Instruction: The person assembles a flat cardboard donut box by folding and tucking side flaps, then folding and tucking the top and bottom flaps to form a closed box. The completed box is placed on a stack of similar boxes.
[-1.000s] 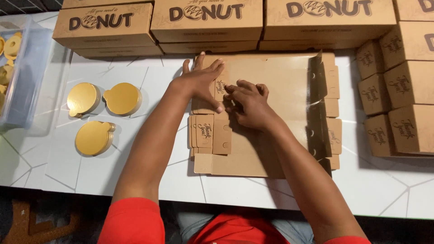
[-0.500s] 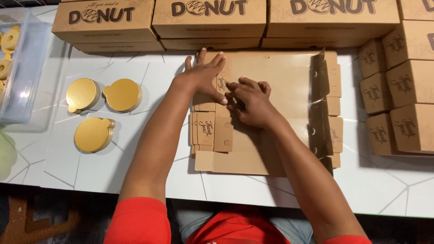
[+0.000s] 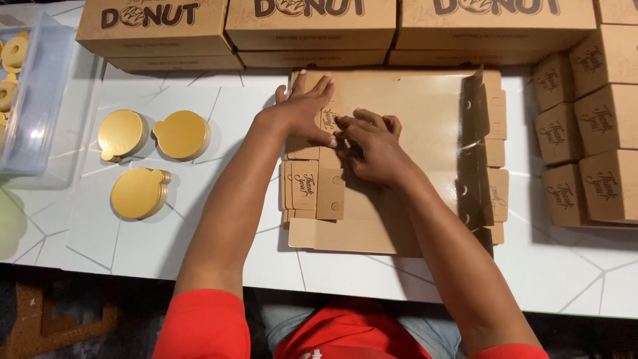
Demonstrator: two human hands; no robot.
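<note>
**A:** Head view, looking straight down. Left hand [image 3: 307, 110] is spread flat, fingers open, pressing down on the top-left part of the flat cardboard box blank [image 3: 412, 113] lying on the white table [image 3: 199, 233]. Right hand [image 3: 372, 143] is right beside it, fingers curled and pinching at a small printed flap [image 3: 327, 119] of that blank, fingertips touching the left thumb area.

**B:** ok and what's around that?

**A:** Just below the hands there's a little stack of folded flaps [image 3: 309, 193] along the blank's left edge. The blank's right side flap [image 3: 475, 153] stands up, glossy, and blocks a bit of what's behind it. Left of the arms, three gold round cake boards [image 3: 181, 134] sit on the table, well apart from the blank. Far left, a clear plastic bin [image 3: 40, 106] with more gold rounds inside. Along the top, a row of big brown donut boxes [image 3: 309, 23]; on the right, a stack of small brown boxes [image 3: 591, 133].

**B:** anything you can't make out?

**A:** Right-hand fingertips are partly tucked under, so the exact grip is hard to see. The forearms cover the blank's middle, and the bin and both rows of boxes are cut off by the frame.
</note>
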